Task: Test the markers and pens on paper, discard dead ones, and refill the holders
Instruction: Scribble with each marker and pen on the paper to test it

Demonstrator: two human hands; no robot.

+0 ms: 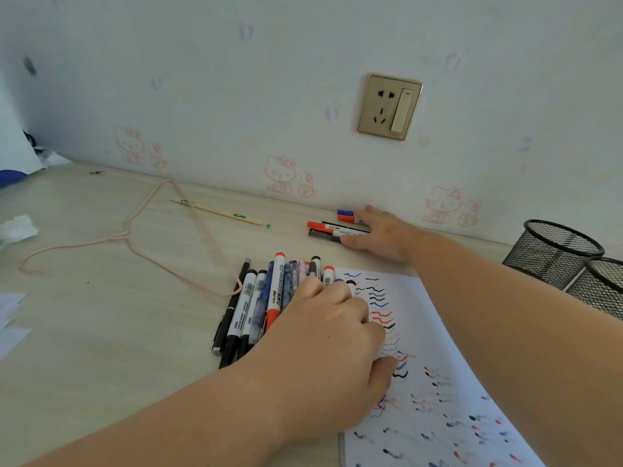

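Note:
Several markers and pens (259, 305) lie side by side on the desk, left of a white test sheet (448, 382) covered in blue, red and black squiggles. My left hand (323, 345) lies over the right side of this row, fingers curled around some of the pens. Farther back, near the wall, a small group of red, black and blue markers (333, 227) lies on the desk. My right hand (381, 234) reaches over them, its fingers covering their right ends. Two empty black mesh holders (556, 251) stand at the right.
A pink wire hanger (135, 234) and a pair of wrapped chopsticks (219, 212) lie on the pale wooden desk (101, 315). Crumpled paper (17, 229) sits at the left edge. A wall socket (389, 106) is above the desk.

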